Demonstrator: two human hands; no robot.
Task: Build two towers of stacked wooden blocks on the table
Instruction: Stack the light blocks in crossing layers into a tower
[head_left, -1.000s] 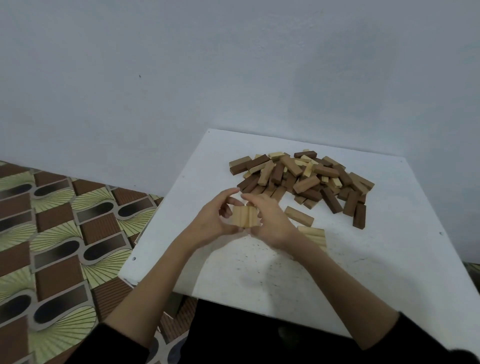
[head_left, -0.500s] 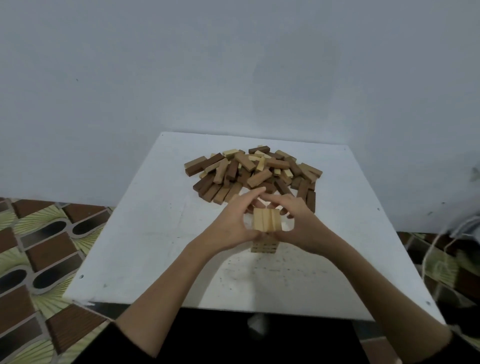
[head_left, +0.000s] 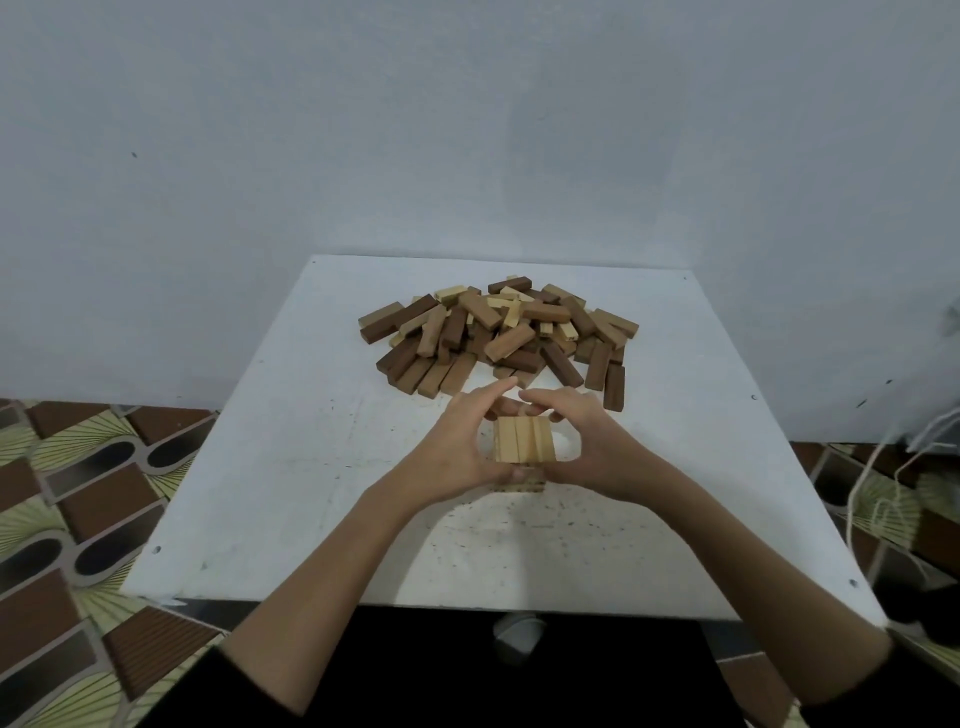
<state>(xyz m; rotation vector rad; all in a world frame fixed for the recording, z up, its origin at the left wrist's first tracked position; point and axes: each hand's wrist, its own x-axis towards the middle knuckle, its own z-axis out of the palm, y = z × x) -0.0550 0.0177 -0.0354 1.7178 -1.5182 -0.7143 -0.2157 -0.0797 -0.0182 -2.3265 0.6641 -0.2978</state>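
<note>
While hands (head_left: 457, 441) cup tower (head_left: 523, 439), base hidden.

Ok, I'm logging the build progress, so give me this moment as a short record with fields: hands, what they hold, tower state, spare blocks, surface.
left hand: grips the left side of the block layer
right hand: grips its right side
held: layer of light blocks, side by side, flat
tower state: one low stack under the layer; whether they touch cannot be told; no second tower visible
spare blocks: loose pile, light and dark, behind the hands
surface: white table
</note>
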